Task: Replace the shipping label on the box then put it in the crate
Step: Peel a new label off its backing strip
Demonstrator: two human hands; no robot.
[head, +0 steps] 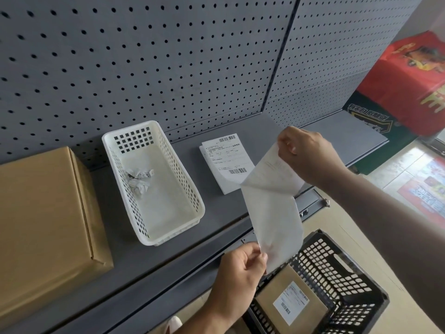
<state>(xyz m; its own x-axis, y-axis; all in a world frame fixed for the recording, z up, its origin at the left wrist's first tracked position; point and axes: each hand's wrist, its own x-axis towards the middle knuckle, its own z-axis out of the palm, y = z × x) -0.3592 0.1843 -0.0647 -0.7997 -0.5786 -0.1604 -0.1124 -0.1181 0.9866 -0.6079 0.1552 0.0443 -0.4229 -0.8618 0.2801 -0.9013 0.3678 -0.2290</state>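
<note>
A plain cardboard box lies on the grey shelf at the left. My right hand pinches the top of a white label sheet, which is peeling apart from its backing. My left hand pinches the lower end of that sheet above the shelf's front edge. A stack of printed shipping labels rests on the shelf behind the sheet. Below on the floor stands a black crate holding another cardboard box with a label on it.
A white perforated basket sits mid-shelf with a crumpled old label inside. Grey pegboard backs the shelf. Red and dark printed cartons are stacked at the far right.
</note>
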